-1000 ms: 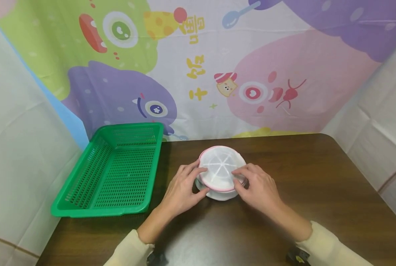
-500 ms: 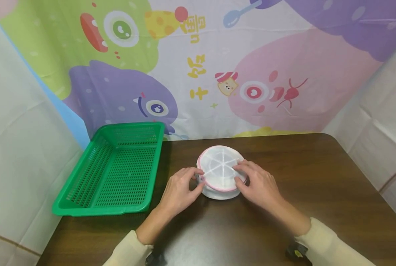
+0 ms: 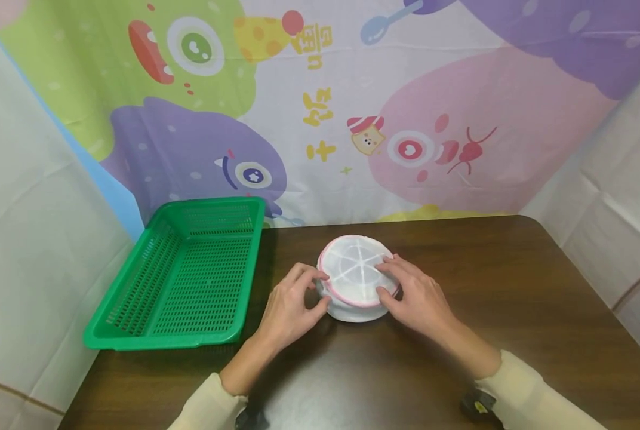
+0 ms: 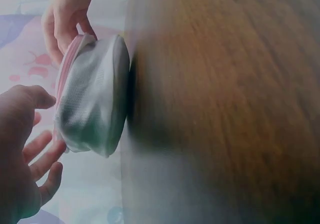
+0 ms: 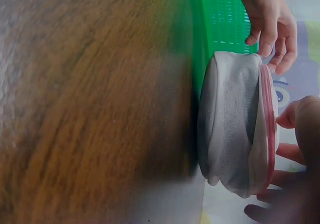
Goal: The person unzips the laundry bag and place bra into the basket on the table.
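Note:
A round, drum-shaped mesh laundry bag (image 3: 354, 272) stands on the brown table, white with a pink zip (image 5: 268, 129) round its upper rim. Pale seams cross its top like spokes. At the bag's left edge is my left hand (image 3: 290, 304), its fingertips by the zip and its thumb apart from the index finger. My right hand (image 3: 421, 301) rests its fingertips on the top at the right, thumb and index finger spread. In the left wrist view, the left fingers (image 4: 47, 161) are loosely bent at the bag's rim.
To the left stands a green plastic basket (image 3: 250, 286) with slotted walls. A cartoon-printed cloth (image 3: 320, 179) hangs behind the brown table (image 3: 492, 280), and pale panels (image 3: 615, 197) stand at both sides.
My left hand has drawn back from the bag's top to its left edge. My right hand has shifted slightly up along the right side, and the bag has turned a little.

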Demonstrator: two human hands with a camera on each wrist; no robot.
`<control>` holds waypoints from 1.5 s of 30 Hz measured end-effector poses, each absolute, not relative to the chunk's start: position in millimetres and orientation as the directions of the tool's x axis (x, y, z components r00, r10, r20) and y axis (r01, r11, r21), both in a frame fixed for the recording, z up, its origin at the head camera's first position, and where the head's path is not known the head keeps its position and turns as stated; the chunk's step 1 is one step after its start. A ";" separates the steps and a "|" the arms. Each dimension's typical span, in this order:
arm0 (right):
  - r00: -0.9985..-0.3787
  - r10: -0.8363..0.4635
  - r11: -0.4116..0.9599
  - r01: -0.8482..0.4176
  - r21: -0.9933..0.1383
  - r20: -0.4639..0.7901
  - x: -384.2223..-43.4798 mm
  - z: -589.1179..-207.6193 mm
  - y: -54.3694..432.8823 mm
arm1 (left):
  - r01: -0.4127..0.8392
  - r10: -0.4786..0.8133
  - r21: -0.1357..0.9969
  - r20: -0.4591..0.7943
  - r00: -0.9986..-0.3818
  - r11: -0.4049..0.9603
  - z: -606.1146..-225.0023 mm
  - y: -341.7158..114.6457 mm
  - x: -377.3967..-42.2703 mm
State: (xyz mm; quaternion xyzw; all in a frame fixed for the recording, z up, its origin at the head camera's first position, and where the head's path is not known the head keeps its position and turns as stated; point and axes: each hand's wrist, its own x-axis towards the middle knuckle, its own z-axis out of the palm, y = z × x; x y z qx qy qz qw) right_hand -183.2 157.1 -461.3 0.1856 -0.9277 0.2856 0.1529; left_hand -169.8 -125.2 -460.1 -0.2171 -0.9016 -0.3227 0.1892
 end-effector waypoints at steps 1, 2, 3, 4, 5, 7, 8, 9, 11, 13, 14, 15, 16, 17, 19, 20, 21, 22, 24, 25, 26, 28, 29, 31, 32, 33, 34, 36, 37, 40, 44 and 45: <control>-0.883 -0.260 0.764 -0.436 -0.475 0.391 -183.2 -461.1 157.3 | 0.506 0.261 0.502 0.480 -0.838 0.702 -460.0 -125.3 -170.3; -0.880 -0.265 0.760 -0.442 -0.476 0.394 -183.2 -460.8 157.6 | 0.499 0.253 0.503 0.478 -0.841 0.706 -459.7 -125.5 -170.8; -0.876 -0.272 0.755 -0.451 -0.476 0.398 -183.2 -460.3 157.9 | 0.492 0.247 0.504 0.476 -0.844 0.710 -459.6 -125.5 -171.7; -0.871 -0.279 0.750 -0.460 -0.476 0.404 -183.2 -459.6 158.2 | 0.485 0.241 0.503 0.473 -0.847 0.715 -459.3 -125.6 -172.3; -0.866 -0.286 0.745 -0.471 -0.473 0.411 -183.2 -458.8 158.4 | 0.477 0.238 0.504 0.467 -0.852 0.720 -459.0 -125.5 -172.9; -0.849 -0.306 0.732 -0.499 -0.465 0.430 -183.4 -456.6 158.3 | 0.461 0.236 0.510 0.445 -0.864 0.726 -458.2 -125.2 -173.7; -0.839 -0.319 0.725 -0.516 -0.457 0.441 -183.6 -455.4 157.9 | 0.451 0.236 0.516 0.429 -0.872 0.728 -457.9 -125.0 -174.1; -0.828 -0.332 0.718 -0.533 -0.448 0.452 -183.6 -454.3 157.7 | 0.439 0.236 0.523 0.411 -0.881 0.731 -457.5 -124.7 -174.4; -0.805 -0.365 0.701 -0.568 -0.431 0.468 -183.9 -452.4 156.8 | 0.414 0.235 0.538 0.371 -0.899 0.734 -457.3 -124.1 -175.1; -0.784 -0.402 0.682 -0.601 -0.416 0.473 -183.8 -451.2 155.6 | 0.390 0.233 0.552 0.334 -0.913 0.737 -457.2 -123.1 -175.6; -0.773 -0.421 0.673 -0.617 -0.408 0.474 -183.7 -451.1 155.3 | 0.381 0.232 0.556 0.322 -0.918 0.738 -457.4 -122.6 -176.0; -0.762 -0.441 0.663 -0.632 -0.400 0.474 -183.6 -451.1 154.8 | 0.373 0.230 0.561 0.310 -0.923 0.739 -457.4 -122.0 -176.4; -0.751 -0.460 0.655 -0.647 -0.391 0.474 -183.6 -451.3 154.4 | 0.365 0.228 0.563 0.300 -0.926 0.741 -457.5 -121.4 -176.7; -0.741 -0.476 0.648 -0.660 -0.381 0.474 -183.6 -451.6 153.9 | 0.358 0.226 0.565 0.291 -0.930 0.744 -457.5 -120.8 -176.9; -0.723 -0.504 0.638 -0.681 -0.360 0.473 -183.9 -452.2 152.9 | 0.345 0.223 0.567 0.274 -0.935 0.748 -457.2 -119.6 -177.3; -0.714 -0.516 0.634 -0.690 -0.350 0.474 -183.9 -452.4 152.5 | 0.338 0.221 0.567 0.267 -0.938 0.751 -457.3 -119.1 -177.5; -0.708 -0.525 0.632 -0.696 -0.341 0.473 -184.0 -452.7 152.0 | 0.332 0.219 0.566 0.260 -0.940 0.755 -457.5 -118.8 -177.7; -0.703 -0.531 0.631 -0.701 -0.333 0.473 -184.3 -453.1 151.7 | 0.329 0.219 0.566 0.255 -0.942 0.756 -457.6 -118.4 -177.7; -0.698 -0.539 0.631 -0.705 -0.322 0.471 -184.1 -453.4 150.9 | 0.325 0.220 0.563 0.248 -0.943 0.760 -458.0 -117.5 -178.0; -0.696 -0.541 0.633 -0.707 -0.317 0.472 -183.9 -453.6 150.6 | 0.326 0.222 0.561 0.247 -0.943 0.761 -458.4 -117.2 -178.0; -0.694 -0.544 0.634 -0.708 -0.311 0.471 -183.7 -453.7 150.5 | 0.327 0.226 0.560 0.244 -0.943 0.761 -458.7 -116.8 -177.9; -0.692 -0.549 0.639 -0.709 -0.299 0.469 -183.1 -453.7 150.2 | 0.330 0.233 0.560 0.240 -0.942 0.760 -459.0 -116.0 -177.6; -0.691 -0.553 0.642 -0.710 -0.290 0.467 -182.6 -453.7 149.9 | 0.332 0.236 0.560 0.238 -0.942 0.759 -459.2 -115.7 -177.3; -0.689 -0.560 0.647 -0.711 -0.277 0.460 -182.0 -454.0 149.6 | 0.334 0.240 0.565 0.236 -0.942 0.754 -459.8 -115.6 -176.7; -0.688 -0.564 0.647 -0.712 -0.272 0.457 -181.8 -454.2 149.4 | 0.332 0.240 0.568 0.234 -0.942 0.753 -460.1 -115.5 -176.4; -0.688 -0.568 0.648 -0.712 -0.270 0.452 -181.5 -454.2 149.2 | 0.331 0.238 0.569 0.233 -0.943 0.752 -460.4 -115.5 -176.2; -0.688 -0.571 0.649 -0.712 -0.268 0.448 -181.4 -454.4 148.9 | 0.331 0.238 0.571 0.233 -0.943 0.751 -460.6 -115.6 -175.9; -0.686 -0.576 0.646 -0.715 -0.267 0.444 -181.1 -454.3 148.4 | 0.329 0.238 0.574 0.229 -0.944 0.750 -461.1 -115.7 -175.7; -0.684 -0.579 0.644 -0.717 -0.266 0.443 -180.9 -454.2 148.1 | 0.329 0.240 0.573 0.228 -0.944 0.750 -461.2 -115.8 -175.5; -0.674 -0.588 0.633 -0.728 -0.264 0.447 -179.7 -453.9 146.8 | 0.330 0.246 0.569 0.223 -0.943 0.753 -461.6 -115.9 -174.9; -0.667 -0.591 0.622 -0.735 -0.271 0.453 -178.1 -454.6 144.9 | 0.329 0.249 0.563 0.218 -0.944 0.758 -461.7 -115.3 -174.5; -0.670 -0.590 0.623 -0.733 -0.273 0.452 -177.8 -454.9 144.3 | 0.328 0.249 0.563 0.215 -0.944 0.758 -461.6 -115.1 -174.5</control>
